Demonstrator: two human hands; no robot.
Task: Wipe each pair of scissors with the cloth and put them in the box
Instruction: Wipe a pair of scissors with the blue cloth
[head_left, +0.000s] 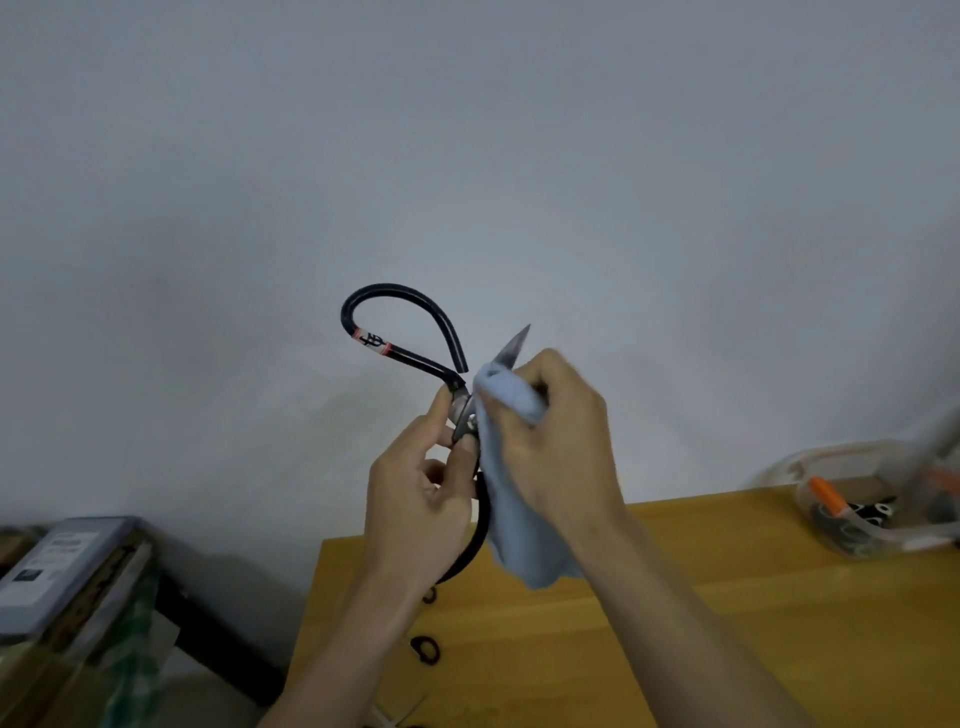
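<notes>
**Black-handled scissors wiped in mid-air above a wooden bench**

Black, tube-like loops form the handles of one large pair of scissors (410, 358), held up in front of a plain pale wall (467, 156). One loop arcs up and to the left, with a white-and-red label band wrapped round it; the second curves down behind the hands. A pointed grey metal blade tip pokes up and to the right out of the cloth.

Two bare hands work on it. The left hand (421, 499) pinches the scissors near the shiny pivot, its thumb and fingers curled round the metal. The right hand (556, 441) is closed round one soft, pale blue cloth (519, 509), bunched over the blade, with its loose end hanging down in folds towards the bench.

Below lies the bench (727, 623), a smooth yellow-brown wooden top. At the far right stands one clear plastic box (857, 540) with rounded corners; inside it are an orange-handled tool and some black pieces, too blurred to count. Near the left edge of the bench, two small black rings (425, 648) show, partly hidden by the left forearm; what they belong to I cannot tell.

Left of the bench, a flat grey case (62, 566) rests on stacked clutter.
</notes>
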